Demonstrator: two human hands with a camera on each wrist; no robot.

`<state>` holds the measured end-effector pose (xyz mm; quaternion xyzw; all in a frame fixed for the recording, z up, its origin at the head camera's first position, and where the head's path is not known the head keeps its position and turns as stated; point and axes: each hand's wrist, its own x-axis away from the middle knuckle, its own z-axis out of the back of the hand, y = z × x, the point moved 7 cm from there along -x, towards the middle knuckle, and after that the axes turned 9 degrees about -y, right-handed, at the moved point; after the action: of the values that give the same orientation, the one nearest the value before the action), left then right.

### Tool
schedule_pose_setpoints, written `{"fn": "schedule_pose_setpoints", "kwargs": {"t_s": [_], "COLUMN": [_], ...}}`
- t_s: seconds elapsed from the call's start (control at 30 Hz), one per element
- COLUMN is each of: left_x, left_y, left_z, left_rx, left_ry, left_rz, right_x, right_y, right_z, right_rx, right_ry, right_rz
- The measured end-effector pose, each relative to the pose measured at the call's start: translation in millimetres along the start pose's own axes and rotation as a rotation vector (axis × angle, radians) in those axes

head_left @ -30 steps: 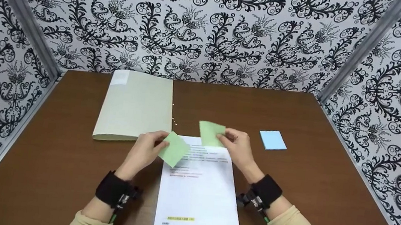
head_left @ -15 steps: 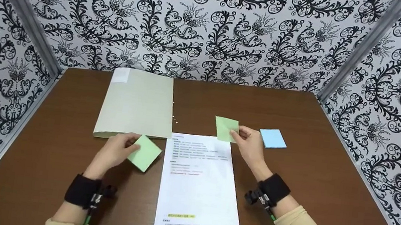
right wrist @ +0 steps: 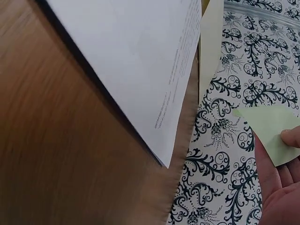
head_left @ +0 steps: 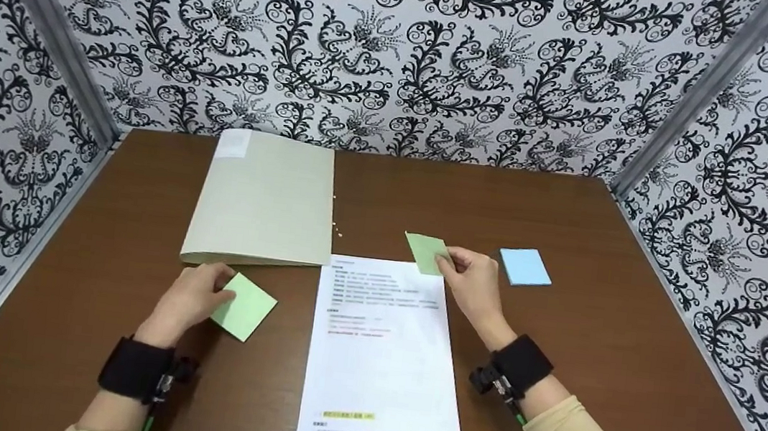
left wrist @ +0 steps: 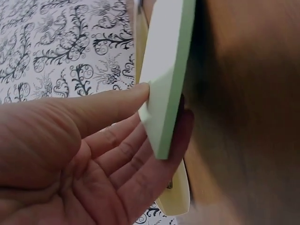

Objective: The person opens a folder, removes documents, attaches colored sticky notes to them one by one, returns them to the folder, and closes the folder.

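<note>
My left hand (head_left: 190, 297) pinches a pad of green sticky notes (head_left: 245, 307) between thumb and fingers, left of the paper stack. The left wrist view shows the thickness of the pad (left wrist: 171, 79), with the thumb on one face and fingers behind. My right hand (head_left: 477, 287) pinches a single green sticky note (head_left: 425, 253) by its right side, over the top right corner of the stack of printed sheets (head_left: 379, 381). In the right wrist view the loose note (right wrist: 272, 124) hangs from thumb and fingers, apart from the sheets (right wrist: 136, 56).
A pale folder (head_left: 262, 202) lies at the back left, its lower edge bulging slightly. A blue sticky note pad (head_left: 525, 266) sits to the right of my right hand. Small white scraps (head_left: 337, 228) dot the brown table (head_left: 625, 387). Patterned walls (head_left: 374, 48) enclose the back and sides.
My left hand has moved left and toward me with the green pad, away from the sheets. The right hand went right with its note, then slightly back left and lower.
</note>
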<state>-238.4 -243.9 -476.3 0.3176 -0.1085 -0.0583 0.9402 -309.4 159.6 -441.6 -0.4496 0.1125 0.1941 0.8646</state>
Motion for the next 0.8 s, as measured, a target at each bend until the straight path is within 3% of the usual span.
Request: {"fn": "schedule_pose_setpoints", "kwargs": {"t_s": [0.17, 0.37, 0.53, 0.67, 0.8], "left_x": [0.3, 2.3, -3.2, -17.4, -33.5], "left_y": [-1.4, 7.9, 37.1, 65.1, 92.0], "left_z": [-1.3, 1.9, 2.5, -6.6, -22.0], "left_rx": [-0.018, -0.049, -0.070, 0.049, 0.138], "left_ry": [0.054, 0.144, 0.200, 0.167, 0.132], "left_rz": [0.038, 0.012, -0.089, -0.182, -0.226], "right_x": [3.4, 8.8, 12.1, 15.2, 20.3], "right_y": [-3.9, -12.4, -23.4, -33.5, -42.4], "right_z": [-3.5, -7.7, -13.2, -19.4, -27.4], "right_rx": [0.040, 0.090, 0.174, 0.242, 0.331], "right_ry": [-0.019, -0.039, -0.034, -0.026, -0.034], "right_rz": [0.061, 0.165, 0.283, 0.354, 0.420]}}
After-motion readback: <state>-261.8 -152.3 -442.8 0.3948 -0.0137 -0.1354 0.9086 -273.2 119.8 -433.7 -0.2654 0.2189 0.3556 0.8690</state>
